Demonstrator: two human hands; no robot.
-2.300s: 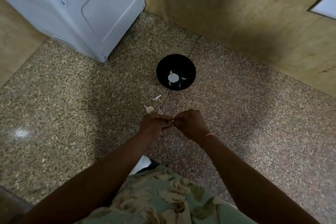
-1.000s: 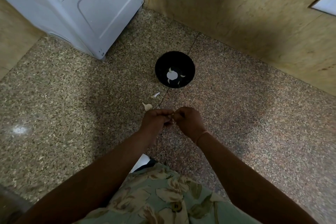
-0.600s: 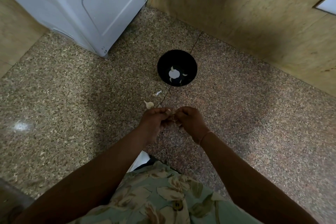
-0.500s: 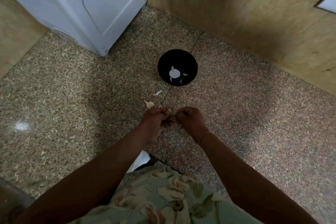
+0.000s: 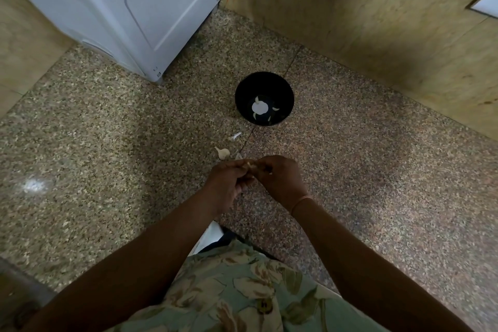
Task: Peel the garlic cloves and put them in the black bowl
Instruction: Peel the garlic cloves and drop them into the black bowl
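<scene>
My left hand [image 5: 229,183] and my right hand [image 5: 280,178] meet fingertip to fingertip above the speckled floor and pinch one small pale garlic clove [image 5: 249,164] between them; most of the clove is hidden by the fingers. The black bowl [image 5: 264,81] stands on the floor just beyond my hands, with a few pale garlic pieces [image 5: 260,108] at its bottom. A whole unpeeled garlic clove [image 5: 223,153] lies on the floor just left of my fingertips. A scrap of white peel [image 5: 235,137] lies between that clove and the bowl.
A white appliance [image 5: 129,8] stands at the far left against a tan wall [image 5: 350,8], which runs along the back and right. Speckled stone floor [image 5: 94,143] spreads to both sides. My floral-patterned clothing [image 5: 242,291] fills the bottom of the view.
My hands have stayed together over the same spot, working the clove with small finger movements. The view has shifted slightly. Bowl, loose clove and peel have not moved.
</scene>
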